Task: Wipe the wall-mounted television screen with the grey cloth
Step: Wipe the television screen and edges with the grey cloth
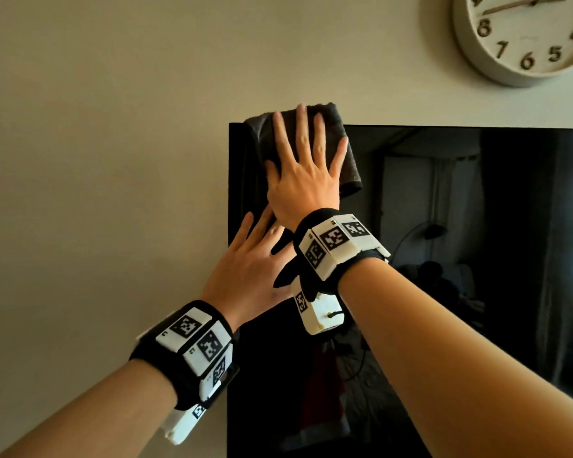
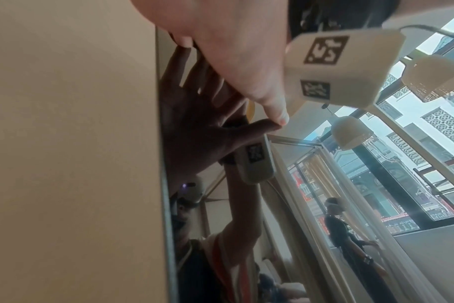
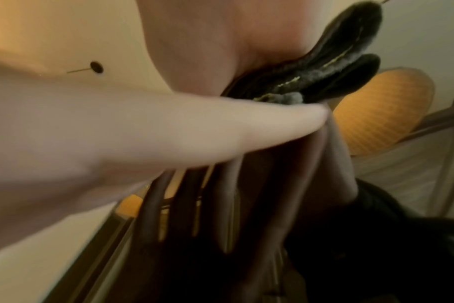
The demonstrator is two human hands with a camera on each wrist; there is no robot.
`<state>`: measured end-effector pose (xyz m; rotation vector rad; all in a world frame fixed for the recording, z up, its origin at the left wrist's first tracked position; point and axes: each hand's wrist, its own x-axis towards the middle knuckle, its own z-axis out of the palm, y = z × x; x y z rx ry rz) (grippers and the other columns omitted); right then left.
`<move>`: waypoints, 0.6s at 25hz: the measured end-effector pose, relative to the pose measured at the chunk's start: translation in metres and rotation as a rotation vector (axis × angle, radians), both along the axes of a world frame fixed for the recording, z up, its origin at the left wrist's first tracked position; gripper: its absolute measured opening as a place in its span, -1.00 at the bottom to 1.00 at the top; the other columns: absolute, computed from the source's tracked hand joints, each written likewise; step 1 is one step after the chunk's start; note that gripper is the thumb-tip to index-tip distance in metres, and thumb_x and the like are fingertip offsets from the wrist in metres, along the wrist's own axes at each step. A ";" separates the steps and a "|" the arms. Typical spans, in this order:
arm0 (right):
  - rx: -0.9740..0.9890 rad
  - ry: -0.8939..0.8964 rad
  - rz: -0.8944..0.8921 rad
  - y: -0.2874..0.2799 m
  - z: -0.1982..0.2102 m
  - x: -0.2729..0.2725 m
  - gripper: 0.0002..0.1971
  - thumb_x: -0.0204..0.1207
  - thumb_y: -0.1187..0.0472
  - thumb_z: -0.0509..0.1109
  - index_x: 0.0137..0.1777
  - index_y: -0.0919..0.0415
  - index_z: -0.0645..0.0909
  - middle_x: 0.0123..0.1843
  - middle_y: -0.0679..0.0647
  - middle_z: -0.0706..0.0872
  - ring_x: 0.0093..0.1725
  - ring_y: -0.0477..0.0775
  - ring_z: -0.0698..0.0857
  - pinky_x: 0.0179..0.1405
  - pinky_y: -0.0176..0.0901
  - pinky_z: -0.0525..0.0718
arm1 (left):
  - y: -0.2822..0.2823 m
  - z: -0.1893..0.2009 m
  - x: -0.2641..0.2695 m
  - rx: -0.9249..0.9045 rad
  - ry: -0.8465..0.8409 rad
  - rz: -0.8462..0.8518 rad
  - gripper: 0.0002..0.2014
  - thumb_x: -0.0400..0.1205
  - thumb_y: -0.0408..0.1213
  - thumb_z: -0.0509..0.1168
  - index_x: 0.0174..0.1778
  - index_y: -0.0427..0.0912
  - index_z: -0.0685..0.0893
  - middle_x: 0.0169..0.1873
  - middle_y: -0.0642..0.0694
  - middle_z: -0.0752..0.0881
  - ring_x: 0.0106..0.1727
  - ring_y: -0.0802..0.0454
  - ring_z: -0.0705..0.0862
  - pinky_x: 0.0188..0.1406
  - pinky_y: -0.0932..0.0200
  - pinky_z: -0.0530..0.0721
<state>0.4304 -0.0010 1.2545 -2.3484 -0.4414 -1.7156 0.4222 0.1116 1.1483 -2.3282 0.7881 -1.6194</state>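
Note:
The black wall-mounted television (image 1: pixel 444 226) fills the right half of the head view. A folded grey cloth (image 1: pixel 353 173) lies over its top left corner. My right hand (image 1: pixel 303 180) presses flat on the cloth with straight, spread fingers. In the right wrist view the cloth (image 3: pixel 345 61) shows as folded layers under the palm, next to my thumb (image 3: pixel 169 131). My left hand (image 1: pixel 248 272) lies flat, fingers straight, on the screen's left edge just below the right wrist. In the left wrist view the left hand (image 2: pixel 233 51) touches the glossy screen (image 2: pixel 220 225) and is mirrored in it.
A round wall clock (image 1: pixel 526 34) hangs above the television to the right. Bare beige wall (image 1: pixel 96 160) extends left of the screen and above it. The screen reflects a room with windows and hanging lamps.

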 end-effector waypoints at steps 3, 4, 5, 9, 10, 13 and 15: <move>-0.052 -0.045 -0.018 -0.008 -0.011 -0.002 -0.40 0.73 -0.06 -0.02 0.70 -0.09 -0.16 0.74 0.04 -0.16 0.70 0.12 -0.21 0.60 0.31 -0.33 | 0.018 0.001 -0.003 -0.002 -0.027 -0.177 -0.46 0.66 0.06 0.22 0.50 -0.15 0.55 0.52 -0.25 0.57 0.61 -0.20 0.45 0.59 -0.17 0.40; -0.069 -0.045 -0.031 -0.009 -0.023 -0.002 -0.40 0.72 -0.06 -0.01 0.70 -0.09 -0.14 0.74 0.03 -0.15 0.70 0.12 -0.20 0.61 0.30 -0.32 | 0.024 0.000 -0.005 -0.017 -0.068 -0.240 -0.54 0.67 -0.03 0.25 0.42 -0.20 0.65 0.44 -0.23 0.66 0.54 -0.18 0.55 0.54 -0.13 0.51; -0.090 -0.042 -0.049 -0.010 -0.037 -0.002 -0.39 0.71 -0.07 0.00 0.70 -0.09 -0.12 0.74 0.03 -0.13 0.70 0.12 -0.17 0.61 0.29 -0.31 | 0.030 0.000 -0.008 -0.039 -0.120 -0.292 -0.61 0.67 -0.12 0.28 0.32 -0.24 0.74 0.32 -0.21 0.75 0.44 -0.16 0.65 0.45 -0.10 0.61; -0.135 -0.073 -0.050 -0.020 -0.045 -0.003 -0.36 0.67 -0.07 0.10 0.70 -0.08 -0.03 0.74 0.03 -0.05 0.70 0.12 -0.09 0.61 0.25 -0.27 | 0.045 0.015 -0.021 -0.124 -0.308 -0.371 -0.75 0.67 -0.27 0.27 -0.06 -0.26 0.86 -0.13 -0.17 0.87 0.02 -0.15 0.85 0.03 0.05 0.73; -0.102 -0.071 -0.048 -0.020 -0.039 -0.005 -0.35 0.66 -0.08 0.10 0.70 -0.08 -0.03 0.74 0.03 -0.05 0.70 0.11 -0.09 0.62 0.25 -0.27 | 0.046 0.024 -0.024 -0.121 -0.325 -0.358 -0.77 0.67 -0.28 0.27 -0.05 -0.27 0.83 -0.14 -0.17 0.85 -0.02 -0.16 0.82 -0.02 0.04 0.70; -0.077 -0.087 -0.053 -0.016 -0.054 -0.005 -0.36 0.67 -0.08 0.09 0.70 -0.06 -0.02 0.74 0.04 -0.04 0.71 0.12 -0.08 0.64 0.27 -0.22 | 0.047 0.043 -0.022 -0.160 -0.267 -0.246 -0.70 0.69 -0.23 0.25 0.24 -0.30 0.70 0.17 -0.26 0.74 0.23 -0.22 0.69 0.21 -0.05 0.62; -0.138 -0.102 -0.081 -0.020 -0.072 -0.003 -0.37 0.68 -0.09 0.11 0.70 -0.05 0.02 0.74 0.04 0.00 0.71 0.11 -0.05 0.65 0.25 -0.18 | 0.052 0.038 -0.015 -0.195 -0.169 -0.184 -0.50 0.70 -0.10 0.23 0.51 -0.31 0.53 0.50 -0.29 0.55 0.53 -0.22 0.52 0.49 -0.06 0.50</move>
